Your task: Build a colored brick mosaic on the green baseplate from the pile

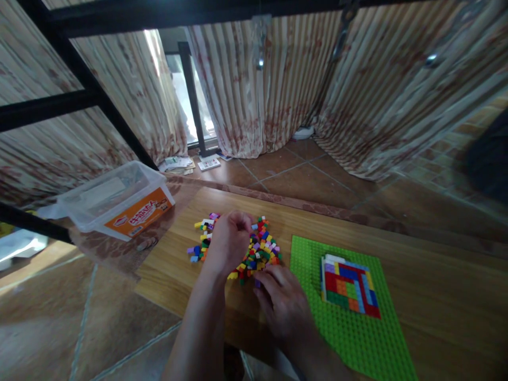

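A loose pile of small coloured toy bricks point(260, 256) lies on the wooden table. Over the pile's left part is my left hand point(230, 241), its fingers curled together; what they hold, if anything, is hidden. At the pile's near edge my right hand point(283, 299) has its thumb and fingers closed around a small purple brick point(257, 283). To the right of that hand lies a green studded baseplate point(357, 338). A flat, multicoloured block of joined bricks point(349, 286) sits on its upper part, with red, blue, orange, green and white pieces.
The wooden table point(436, 286) reaches from the left middle to the right edge. Beyond its left end stands a clear plastic tub point(115, 198) with an orange label. Papers point(178, 165) lie on the tiled floor by the curtains point(246, 95). Black metal bars point(99, 98) cross the upper left.
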